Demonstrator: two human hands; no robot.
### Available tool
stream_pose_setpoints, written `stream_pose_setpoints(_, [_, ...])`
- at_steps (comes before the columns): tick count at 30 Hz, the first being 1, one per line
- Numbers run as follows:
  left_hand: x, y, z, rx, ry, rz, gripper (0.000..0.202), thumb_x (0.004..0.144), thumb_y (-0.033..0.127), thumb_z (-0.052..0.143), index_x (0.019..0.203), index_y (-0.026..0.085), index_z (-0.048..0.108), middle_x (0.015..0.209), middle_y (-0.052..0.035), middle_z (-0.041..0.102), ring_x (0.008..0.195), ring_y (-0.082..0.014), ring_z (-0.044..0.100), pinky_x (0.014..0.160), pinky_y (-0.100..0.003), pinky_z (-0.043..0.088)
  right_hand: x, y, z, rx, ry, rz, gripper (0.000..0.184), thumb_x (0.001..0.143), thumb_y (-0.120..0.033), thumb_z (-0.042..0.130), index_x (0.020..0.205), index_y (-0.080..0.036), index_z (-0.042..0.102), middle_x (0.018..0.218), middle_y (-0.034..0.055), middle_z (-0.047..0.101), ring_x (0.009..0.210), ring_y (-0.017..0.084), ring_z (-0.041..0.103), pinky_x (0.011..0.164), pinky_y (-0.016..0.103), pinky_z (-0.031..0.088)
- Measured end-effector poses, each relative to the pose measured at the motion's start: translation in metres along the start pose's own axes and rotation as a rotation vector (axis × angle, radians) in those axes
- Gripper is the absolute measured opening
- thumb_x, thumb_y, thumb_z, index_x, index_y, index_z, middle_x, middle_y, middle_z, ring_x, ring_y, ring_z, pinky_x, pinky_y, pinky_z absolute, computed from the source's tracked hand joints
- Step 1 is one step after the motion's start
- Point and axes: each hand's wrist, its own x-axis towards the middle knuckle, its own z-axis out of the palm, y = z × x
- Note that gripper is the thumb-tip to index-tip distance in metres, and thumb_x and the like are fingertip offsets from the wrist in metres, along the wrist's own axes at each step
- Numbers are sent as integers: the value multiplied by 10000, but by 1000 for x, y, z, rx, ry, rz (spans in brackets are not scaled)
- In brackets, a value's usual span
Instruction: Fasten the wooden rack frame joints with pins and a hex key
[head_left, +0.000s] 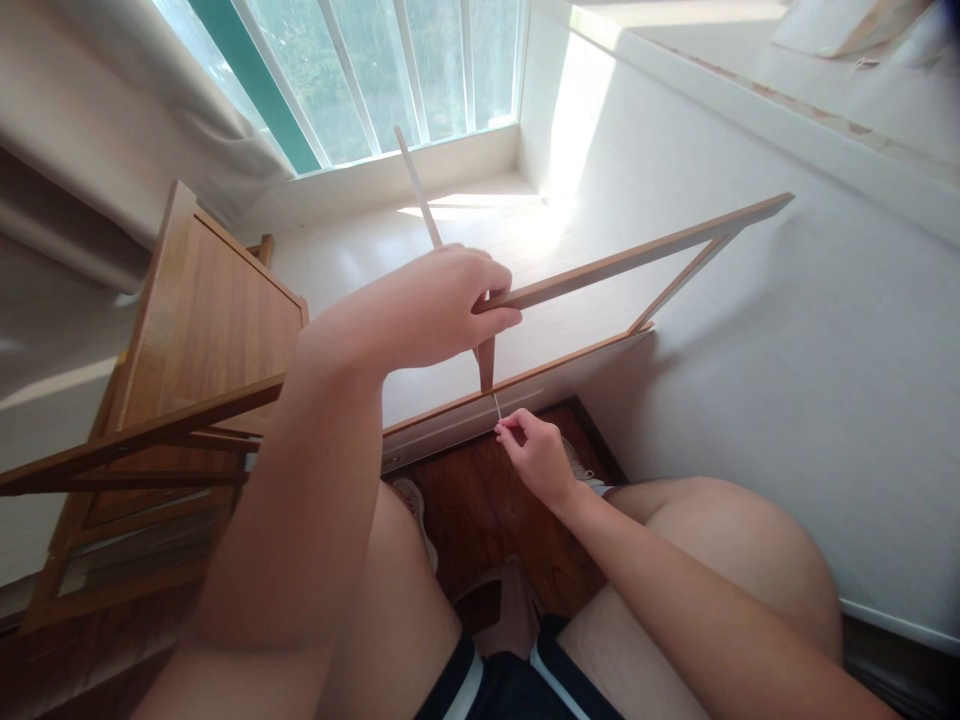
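Observation:
A slim wooden frame [637, 262] made of narrow bars is held up in front of me. My left hand [454, 300] is closed around a corner of it, where a short leg [487, 366] runs down to the lower bar [574, 365]. Behind that hand another thin bar [417, 182] sticks up toward the window. Just under the lower bar, my right hand [534, 452] pinches a thin metal rod [498, 406] between thumb and fingertips. The rod's upper end meets the underside of the lower bar below the leg; its exact tip is too small to make out.
A folding wooden chair [210, 320] stands at the left beside a curtain [112, 110]. Beyond the frame is a white ledge [337, 270] under a barred window [390, 70]. A white wall [750, 400] rises close on the right. Dark wooden floor [487, 500] lies below, between my legs.

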Motion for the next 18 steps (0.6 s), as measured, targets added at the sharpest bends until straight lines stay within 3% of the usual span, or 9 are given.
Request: stream_pose_setpoints(18, [0,0,1,30,-8,-11,352,929,487,510,717,206,501,747,-11,576,654,-150,510,642,-338,333,1,0,-2,-91,5,-51,128,938,-239,603,820,-212,644,764,35,732,668,182,666,681,277,475])
